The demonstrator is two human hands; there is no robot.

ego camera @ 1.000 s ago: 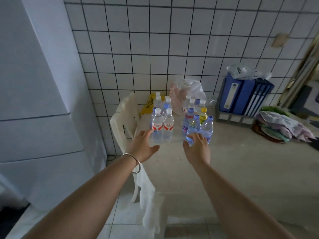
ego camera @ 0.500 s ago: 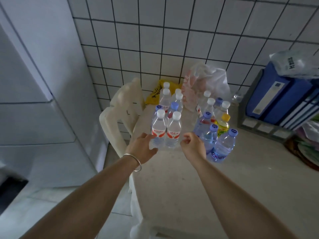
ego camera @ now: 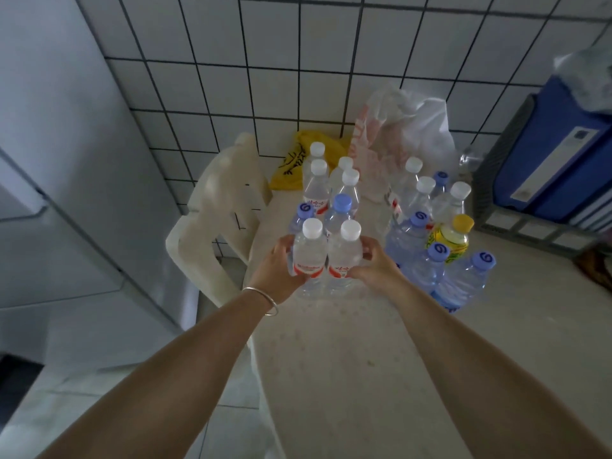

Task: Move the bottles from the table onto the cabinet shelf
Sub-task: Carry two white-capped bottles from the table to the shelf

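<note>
Several water bottles stand at the far left corner of the beige table (ego camera: 364,352). Two front ones have white caps and red labels. My left hand (ego camera: 276,271) grips the left white-capped bottle (ego camera: 309,251) from its left side. My right hand (ego camera: 376,270) grips the right white-capped bottle (ego camera: 346,251) from its right side. Both bottles stand upright and side by side. Behind them are more clear bottles, some with blue caps (ego camera: 341,208). To the right stands another group with blue-capped bottles (ego camera: 463,279) and a yellow-capped bottle (ego camera: 452,236).
A cream plastic chair (ego camera: 215,220) stands left of the table against the tiled wall. A pale cabinet (ego camera: 66,160) fills the left side. A plastic bag (ego camera: 404,130) and a yellow bag (ego camera: 298,160) lie behind the bottles. Blue binders (ego camera: 556,154) sit in a grey rack at right.
The view has moved closer to the bottles. Both hands have closed in on the front pair of white-capped bottles and now grip them; the right hand shifted left from the blue-capped group.
</note>
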